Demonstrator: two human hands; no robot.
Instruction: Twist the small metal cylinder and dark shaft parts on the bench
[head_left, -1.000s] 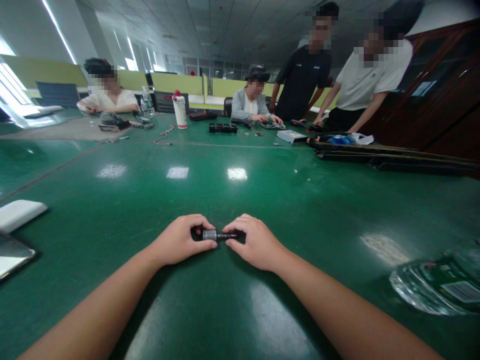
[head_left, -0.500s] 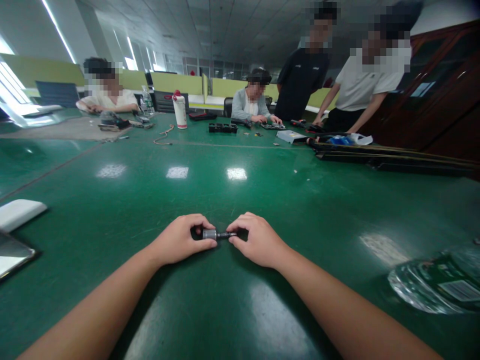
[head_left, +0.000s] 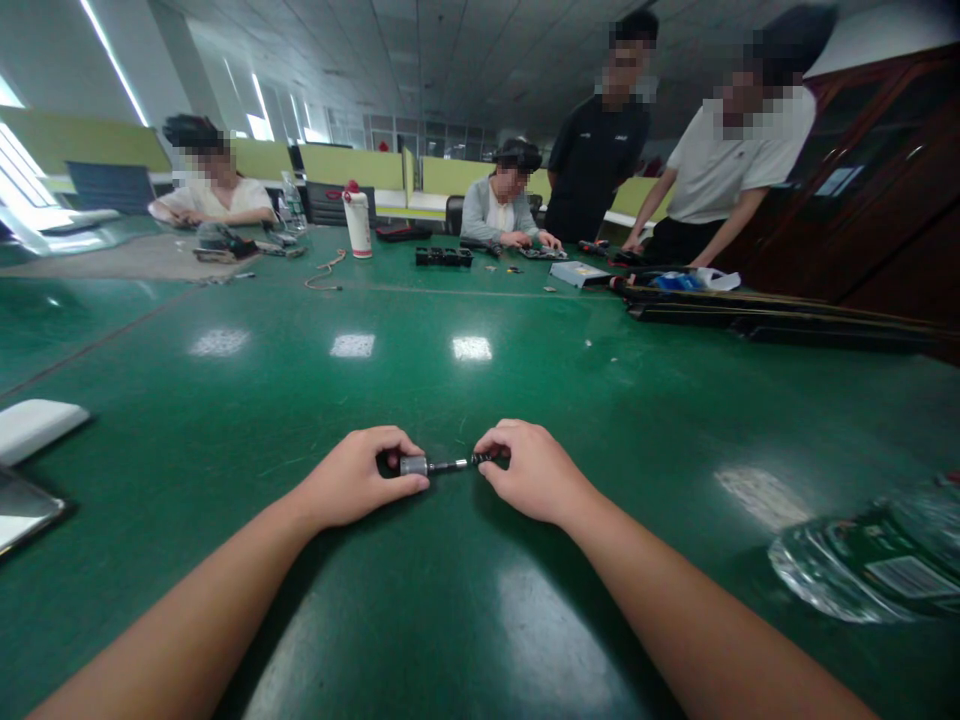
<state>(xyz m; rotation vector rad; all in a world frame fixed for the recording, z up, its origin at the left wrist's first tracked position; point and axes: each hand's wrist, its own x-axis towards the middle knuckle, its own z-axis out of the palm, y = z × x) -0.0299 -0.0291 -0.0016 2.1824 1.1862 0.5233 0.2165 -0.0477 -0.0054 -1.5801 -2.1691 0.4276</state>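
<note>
My left hand (head_left: 358, 478) grips a small grey metal cylinder (head_left: 414, 466) between thumb and fingers. From the cylinder's right end a thin shaft (head_left: 448, 465) with a bright tip points toward my right hand (head_left: 534, 470). That hand pinches a small dark spring-like piece (head_left: 481, 458), which stands just off the shaft's tip with a narrow gap between them. Both hands are low over the green table (head_left: 405, 390), near the middle of the view.
A plastic bottle (head_left: 870, 560) lies at the right. White and dark-edged objects (head_left: 37, 430) are at the left edge. Farther back stand a white cup (head_left: 358, 225), a black part (head_left: 444, 257) and a grey box (head_left: 579, 274). Several people are around the far side.
My right hand has moved a little to the right with the dark spring-like piece, which has come off the shaft. More of the shaft shows. My left hand still holds the cylinder.
</note>
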